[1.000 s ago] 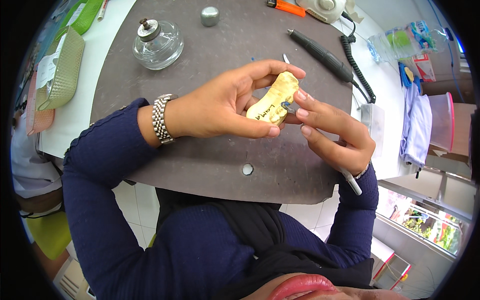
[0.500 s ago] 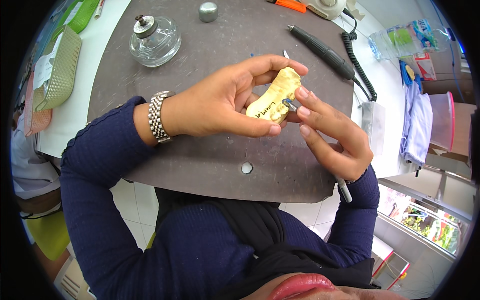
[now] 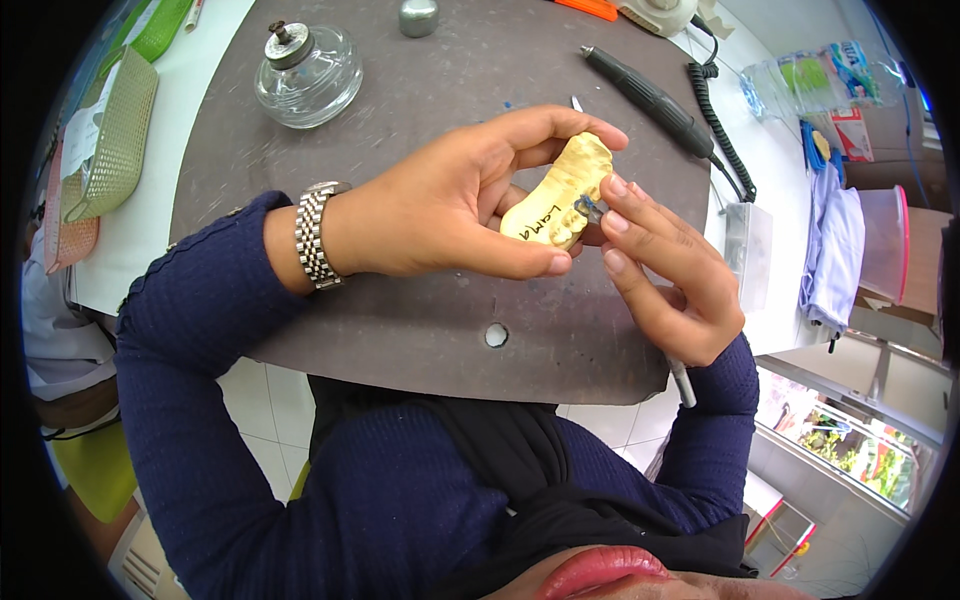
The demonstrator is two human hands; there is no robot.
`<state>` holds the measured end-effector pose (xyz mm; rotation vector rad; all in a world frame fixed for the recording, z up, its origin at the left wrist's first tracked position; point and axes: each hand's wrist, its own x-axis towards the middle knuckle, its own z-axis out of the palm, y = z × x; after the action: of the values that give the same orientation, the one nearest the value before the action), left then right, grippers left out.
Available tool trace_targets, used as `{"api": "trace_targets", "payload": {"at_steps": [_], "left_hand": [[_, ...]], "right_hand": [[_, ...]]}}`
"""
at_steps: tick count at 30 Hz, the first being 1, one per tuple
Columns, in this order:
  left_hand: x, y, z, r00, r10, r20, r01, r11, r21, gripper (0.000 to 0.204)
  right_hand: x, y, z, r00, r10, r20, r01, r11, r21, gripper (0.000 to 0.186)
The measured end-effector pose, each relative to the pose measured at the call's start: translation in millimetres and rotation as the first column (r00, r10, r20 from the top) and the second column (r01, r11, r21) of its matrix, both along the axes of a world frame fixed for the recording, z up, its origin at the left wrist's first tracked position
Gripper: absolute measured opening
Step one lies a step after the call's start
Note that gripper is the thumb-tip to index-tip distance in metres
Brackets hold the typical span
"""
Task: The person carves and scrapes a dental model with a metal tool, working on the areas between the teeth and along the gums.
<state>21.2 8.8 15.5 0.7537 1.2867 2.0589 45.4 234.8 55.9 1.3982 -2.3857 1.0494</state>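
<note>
My left hand [image 3: 455, 205] holds a yellow plaster dental cast [image 3: 560, 190] between thumb and fingers, above the dark brown work mat [image 3: 420, 320]. Handwriting marks the side of the cast. My right hand [image 3: 665, 275] presses a small dark grey piece [image 3: 590, 208] against the cast with its fingertips. A thin metal tool [image 3: 680, 380] is tucked in the right palm, and its end sticks out below the hand. A metal watch sits on my left wrist [image 3: 312, 235].
A glass spirit lamp [image 3: 308, 75] stands at the mat's far left, a small metal cap [image 3: 418, 16] behind it. A black handpiece [image 3: 648, 100] with coiled cord lies at the far right. Mesh trays [image 3: 110, 140] sit left; a clear plastic box [image 3: 745, 255] and cloth right.
Both hands and the cast have shifted slightly lower in view. My right fingertips stay on the grey piece at the cast.
</note>
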Motion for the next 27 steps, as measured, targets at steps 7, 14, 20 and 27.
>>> {"api": "trace_targets", "payload": {"at_steps": [7,14,20,27], "left_hand": [[-1,1,-1,1.000,0.008,-0.017,-0.008,1.000,0.001,0.076],[-3,-1,-3,1.000,0.009,-0.018,-0.010,1.000,-0.021,0.075],[-3,-1,-3,0.999,0.002,-0.033,-0.003,1.000,-0.021,0.075],[-3,0,0,0.981,-0.124,0.149,0.112,0.990,0.090,0.078]], "right_hand": [[-10,8,-12,0.995,0.101,-0.001,-0.100,0.984,-0.146,0.032],[-12,7,-12,0.997,0.075,-0.029,-0.078,0.989,-0.127,0.030],[-12,9,-6,0.994,0.103,-0.030,-0.104,0.993,-0.064,0.023],[-11,11,-6,0.994,0.111,-0.002,-0.111,0.989,-0.101,0.022]]}}
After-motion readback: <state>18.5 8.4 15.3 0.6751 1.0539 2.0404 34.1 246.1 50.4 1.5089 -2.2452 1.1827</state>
